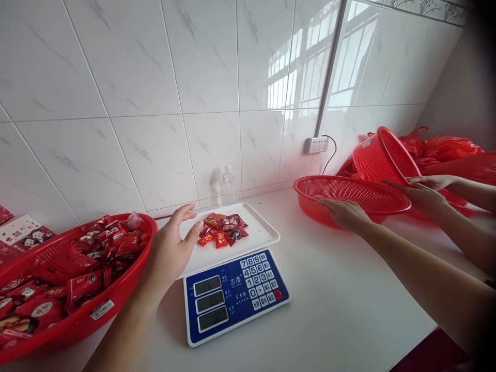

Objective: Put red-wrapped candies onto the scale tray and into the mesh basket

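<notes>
My left hand [172,248] is held over the left part of the white scale tray [258,235], its fingers apart and nothing in them. Several small red packets [222,228] lie in a loose pile on the tray, right of my thumb. In front of the tray sits the blue keypad panel of the scale [237,294]. My right hand [346,214] rests with extended fingers on the near rim of a wide red mesh basket [315,206], whose inside looks bare where it shows.
A red basket full of packets [134,274] stands at the left. At the right, another person's hands [420,194] are at a tilted red basket [382,155], near red plastic bags [449,147]. A clear bottle [229,181] and a power socket [316,144] are at the back.
</notes>
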A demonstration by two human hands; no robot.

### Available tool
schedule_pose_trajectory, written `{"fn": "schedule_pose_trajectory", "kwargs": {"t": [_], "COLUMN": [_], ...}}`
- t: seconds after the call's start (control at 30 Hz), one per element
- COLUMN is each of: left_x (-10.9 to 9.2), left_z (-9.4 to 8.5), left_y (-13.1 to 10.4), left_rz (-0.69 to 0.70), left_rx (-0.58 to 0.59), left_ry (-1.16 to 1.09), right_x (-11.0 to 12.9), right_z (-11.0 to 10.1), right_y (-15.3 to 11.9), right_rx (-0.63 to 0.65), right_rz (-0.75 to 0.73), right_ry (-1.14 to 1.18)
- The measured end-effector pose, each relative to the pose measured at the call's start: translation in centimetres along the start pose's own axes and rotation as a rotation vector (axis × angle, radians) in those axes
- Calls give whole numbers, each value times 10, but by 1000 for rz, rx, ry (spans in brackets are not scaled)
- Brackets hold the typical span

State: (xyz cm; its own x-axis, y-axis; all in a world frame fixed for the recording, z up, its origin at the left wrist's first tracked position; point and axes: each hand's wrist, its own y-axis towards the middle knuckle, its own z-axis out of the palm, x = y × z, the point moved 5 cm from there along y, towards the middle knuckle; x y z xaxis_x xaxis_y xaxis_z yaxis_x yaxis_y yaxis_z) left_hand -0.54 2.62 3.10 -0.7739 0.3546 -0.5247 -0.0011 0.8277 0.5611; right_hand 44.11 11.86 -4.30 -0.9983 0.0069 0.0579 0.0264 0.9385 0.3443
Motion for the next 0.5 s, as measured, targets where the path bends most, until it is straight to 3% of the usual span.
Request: {"fn": "schedule_pose_trajectory", "kwargs": {"t": [0.17, 0.33, 0.43, 0.5], "left_x": [1, 5, 10, 13], "left_z": [3, 14, 20, 23], "left_y": [0, -1, 0, -1], "left_rz": [0, 19, 11, -7], "left_rx": [49, 186, 269, 315], "left_ry": [26, 57, 81, 111], "right_x": [-12, -8, 12, 41], "right_z": [13, 12, 5, 0], "right_y": [20, 30, 34, 37], "right_rx": [30, 75, 84, 80], "right_rz": [58, 86, 52, -36], "right_ry": [-18, -37, -30, -5]}}
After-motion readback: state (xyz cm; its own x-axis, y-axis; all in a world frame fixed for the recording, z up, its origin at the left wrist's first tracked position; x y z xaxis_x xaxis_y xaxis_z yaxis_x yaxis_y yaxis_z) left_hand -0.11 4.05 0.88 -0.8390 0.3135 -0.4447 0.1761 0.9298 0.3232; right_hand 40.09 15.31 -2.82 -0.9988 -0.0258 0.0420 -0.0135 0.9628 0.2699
